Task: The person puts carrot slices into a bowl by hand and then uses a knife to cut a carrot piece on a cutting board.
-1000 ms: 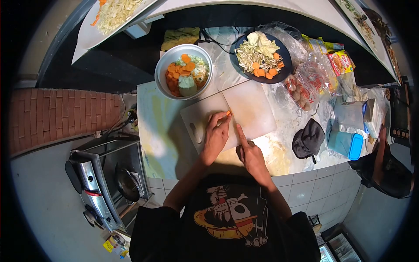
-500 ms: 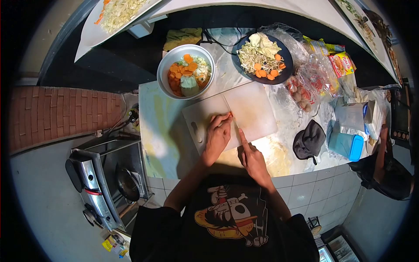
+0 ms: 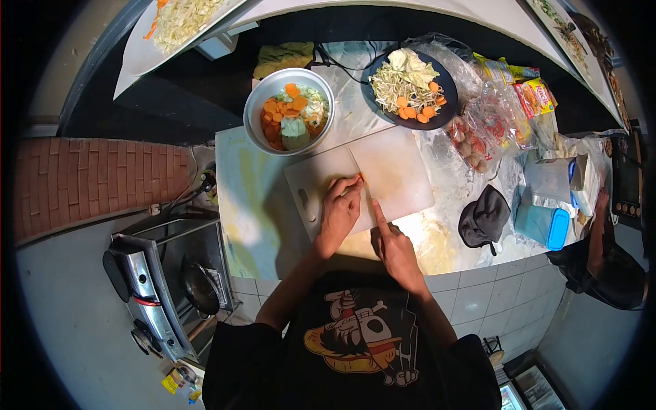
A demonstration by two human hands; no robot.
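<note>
On the white cutting board (image 3: 400,164) my left hand (image 3: 340,212) has its fingers closed on a small orange piece of carrot (image 3: 361,178), mostly hidden by the fingertips. My right hand (image 3: 395,247) grips a knife (image 3: 354,160), its index finger stretched along the top. The thin blade runs across the board right beside the carrot and the left fingertips. The knife's handle is covered by the right hand. Beyond the board stands a metal bowl (image 3: 250,109) with carrot slices, chopped greens and a pale green lump in it.
A dark plate (image 3: 447,78) of bean sprouts, carrot slices and cabbage sits behind the board. To the right are plastic bags (image 3: 495,113), a black cap (image 3: 484,217) and a blue-lidded container (image 3: 543,225). A stove (image 3: 147,283) stands at left. Another person's arm (image 3: 597,236) shows at far right.
</note>
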